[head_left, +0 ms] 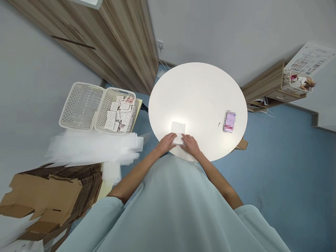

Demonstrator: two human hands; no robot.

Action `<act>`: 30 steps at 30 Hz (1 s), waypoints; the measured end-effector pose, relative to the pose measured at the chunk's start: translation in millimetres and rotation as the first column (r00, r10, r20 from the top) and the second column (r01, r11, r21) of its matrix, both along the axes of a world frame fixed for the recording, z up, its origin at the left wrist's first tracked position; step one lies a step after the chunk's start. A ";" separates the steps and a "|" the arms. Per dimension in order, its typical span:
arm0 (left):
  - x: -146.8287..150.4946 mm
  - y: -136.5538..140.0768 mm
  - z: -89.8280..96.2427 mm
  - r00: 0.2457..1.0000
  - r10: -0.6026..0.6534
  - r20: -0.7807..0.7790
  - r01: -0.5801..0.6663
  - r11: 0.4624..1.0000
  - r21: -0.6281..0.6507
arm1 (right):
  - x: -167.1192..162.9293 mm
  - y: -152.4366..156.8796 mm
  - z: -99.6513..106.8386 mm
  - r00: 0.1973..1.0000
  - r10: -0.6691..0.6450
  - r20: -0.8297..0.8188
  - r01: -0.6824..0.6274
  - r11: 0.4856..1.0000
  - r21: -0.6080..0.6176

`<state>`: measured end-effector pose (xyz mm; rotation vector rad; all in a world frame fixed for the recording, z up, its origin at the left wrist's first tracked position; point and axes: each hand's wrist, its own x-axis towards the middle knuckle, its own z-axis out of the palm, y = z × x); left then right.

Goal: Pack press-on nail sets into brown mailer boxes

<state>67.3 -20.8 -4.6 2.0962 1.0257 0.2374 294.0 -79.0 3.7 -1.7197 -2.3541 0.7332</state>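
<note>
Blue floor (pixel 283 175) is surrounding one round white bench (pixel 196 94), with two wood-grain cabinets standing past it: one tall (pixel 126 42) far left of the left hand, one low (pixel 267 82) far right of the right hand.

One white sheet (pixel 179 126) is lying on the bench near edge, directly between the two hands and extending just beyond them. Long axis is running roughly straight away from the person, far end pointing across the bench; near end is looking folded or doubled.

Left hand (pixel 167 142): fingers curled, pinching the near-left edge. Right hand (pixel 191 144): same, pinching the near-right edge.

One pixelated purple item (pixel 229 121) is lying beyond and right of the right hand.

Left of the left hand, two white baskets are sitting side by side: the farther one (pixel 77 87) is holding clear plastic, the nearer one (pixel 102 113) printed packets (pixel 118 115), overlapping, can't count. One pile of white sheets (pixel 94 147) is lying nearer the body, then one stack of flat cardboard (pixel 60 192).
</note>
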 end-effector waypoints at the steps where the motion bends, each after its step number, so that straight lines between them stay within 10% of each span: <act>1: 0.4 0.5 0.5 1.000 0.012 0.011 -0.012 1.000 -0.016 | 1.0 0.2 0.9 1.000 -0.011 -0.015 0.010 1.000 -0.005; 6: 3.9 11.0 6.0 0.980 0.196 0.017 -0.190 0.966 -0.173 | 8.0 8.0 12.7 0.983 -0.111 -0.145 0.101 0.992 -0.070; 12: 11.6 31.8 7.9 0.863 0.506 -0.003 -0.467 0.795 -0.388 | 3.8 36.7 16.1 0.925 -0.338 -0.172 0.310 0.935 -0.172; 21: 41.1 46.3 -0.1 0.684 0.718 -0.129 -0.720 0.637 -0.275 | -7.7 77.1 1.7 0.800 -0.597 -0.060 0.570 0.787 -0.234; 30: 33.7 28.5 8.4 0.602 0.761 -0.242 -0.798 0.570 -0.197 | -10.1 86.0 14.2 0.971 -0.238 -0.006 0.237 0.969 -0.071</act>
